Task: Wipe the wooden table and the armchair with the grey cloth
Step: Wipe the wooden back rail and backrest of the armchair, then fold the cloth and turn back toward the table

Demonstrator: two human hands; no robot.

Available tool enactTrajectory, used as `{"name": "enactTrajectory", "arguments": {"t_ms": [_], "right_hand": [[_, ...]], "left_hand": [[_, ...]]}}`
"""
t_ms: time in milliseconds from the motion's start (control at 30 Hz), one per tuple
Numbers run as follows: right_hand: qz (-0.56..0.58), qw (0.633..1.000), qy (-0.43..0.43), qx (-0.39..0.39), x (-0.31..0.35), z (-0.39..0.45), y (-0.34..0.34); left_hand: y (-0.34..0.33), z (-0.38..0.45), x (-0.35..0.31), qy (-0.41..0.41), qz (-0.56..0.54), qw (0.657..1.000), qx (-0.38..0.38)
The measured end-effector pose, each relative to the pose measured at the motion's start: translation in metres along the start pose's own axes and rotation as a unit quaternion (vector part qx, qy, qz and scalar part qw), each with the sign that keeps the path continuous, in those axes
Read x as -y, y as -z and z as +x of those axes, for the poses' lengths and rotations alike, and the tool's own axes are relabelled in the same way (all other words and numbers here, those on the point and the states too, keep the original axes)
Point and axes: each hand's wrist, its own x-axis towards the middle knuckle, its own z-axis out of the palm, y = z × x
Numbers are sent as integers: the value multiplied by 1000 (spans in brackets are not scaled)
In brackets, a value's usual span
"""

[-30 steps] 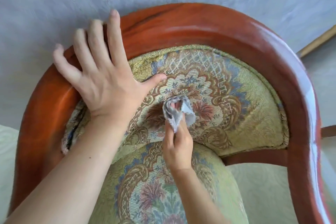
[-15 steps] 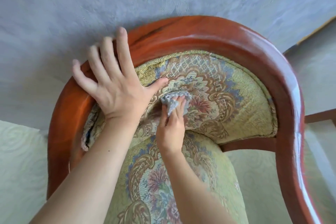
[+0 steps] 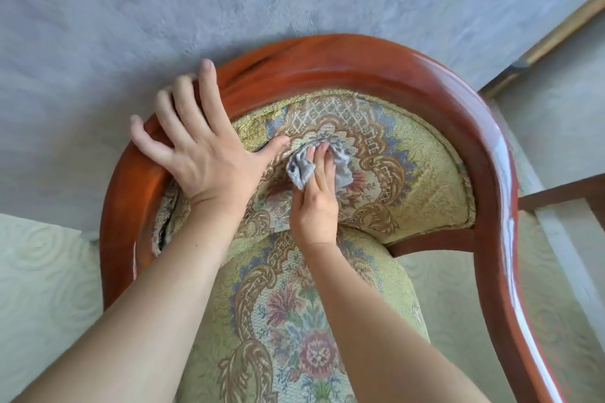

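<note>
The armchair fills the view, with a curved red-brown wooden frame (image 3: 360, 62) and floral green-gold upholstery on its backrest (image 3: 409, 157) and seat (image 3: 288, 321). My right hand (image 3: 316, 206) presses the crumpled grey cloth (image 3: 306, 168) against the middle of the padded backrest, fingers laid over it. My left hand (image 3: 199, 147) lies flat with fingers spread on the upper left of the wooden frame, its thumb resting on the upholstery just left of the cloth. The wooden table is not in view.
A grey textured wall (image 3: 229, 3) stands directly behind the chair. Pale patterned floor (image 3: 42, 271) shows at the left and right. A wooden strip (image 3: 563, 26) runs along the upper right, and a dark wooden rail (image 3: 563, 190) juts in at the right edge.
My right hand has pushed the cloth upward on the backrest and now covers more of it with its fingers. My left hand has stayed on the frame.
</note>
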Motion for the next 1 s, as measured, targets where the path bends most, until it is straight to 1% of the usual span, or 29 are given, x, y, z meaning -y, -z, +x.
{"name": "enactTrajectory", "arguments": {"t_ms": [67, 100, 167, 200, 267, 300, 367, 400, 433, 467, 500, 533, 567, 600, 633, 667, 700, 733, 767, 800, 833, 867, 900, 933, 1000], "right_hand": [[40, 992, -56, 105, -10, -20, 1], [62, 987, -86, 121, -10, -25, 7], [117, 977, -150, 101, -6, -30, 27], [124, 973, -169, 94, -5, -32, 41], [129, 966, -189, 119, 1, -37, 72], [143, 960, -205, 124, 5, -42, 87], [195, 946, -236, 108, 13, -52, 123], [231, 935, -251, 95, 18, -58, 144], [273, 920, -269, 84, 22, -63, 167], [322, 897, -292, 77, 24, -70, 191], [373, 871, -313, 71, 26, -80, 218], [421, 845, -322, 69, 25, -91, 245], [458, 825, -324, 65, 24, -104, 274], [483, 812, -323, 63, 21, -118, 303], [503, 800, -320, 58, 18, -134, 332], [522, 790, -318, 49, 15, -151, 360], [532, 784, -317, 36, 12, -169, 388], [533, 784, -315, 24, 8, -188, 415], [525, 791, -314, 9, 3, -208, 441], [512, 798, -317, -10, -2, -228, 467], [497, 805, -323, -32, -9, -250, 492], [484, 809, -329, -55, -16, -272, 517], [470, 814, -334, -73, -24, -294, 541], [460, 816, -338, -90, -31, -316, 564], [434, 819, -349, -140, -48, -358, 606]], "left_hand": [[3, 1, 1, -3, -6, 1000, 16], [4, 0, 3, -6, -10, 1000, 28], [11, 1, 6, -14, -15, 998, 58], [18, 1, 7, -20, -21, 996, 80], [31, 2, 4, -18, -25, 992, 124], [39, 3, 0, -3, -25, 988, 155], [64, -2, -14, 37, -43, 972, 226], [78, -10, -23, 44, -64, 963, 257], [92, -20, -36, 32, -95, 955, 280], [110, -34, -50, 8, -138, 943, 304], [130, -51, -64, -12, -194, 920, 340], [151, -68, -77, -13, -266, 884, 385], [175, -86, -92, 17, -346, 829, 439], [200, -102, -108, 76, -426, 754, 495], [224, -116, -124, 138, -488, 667, 545], [248, -129, -139, 180, -530, 583, 589], [271, -143, -154, 202, -565, 506, 620], [293, -158, -170, 211, -596, 447, 633], [314, -173, -186, 209, -617, 418, 633], [335, -189, -203, 204, -631, 413, 625], [355, -205, -219, 189, -638, 431, 610], [376, -222, -236, 163, -643, 458, 592], [396, -239, -251, 133, -648, 479, 577], [415, -255, -266, 103, -654, 487, 569], [453, -288, -298, 43, -669, 483, 563]]}}
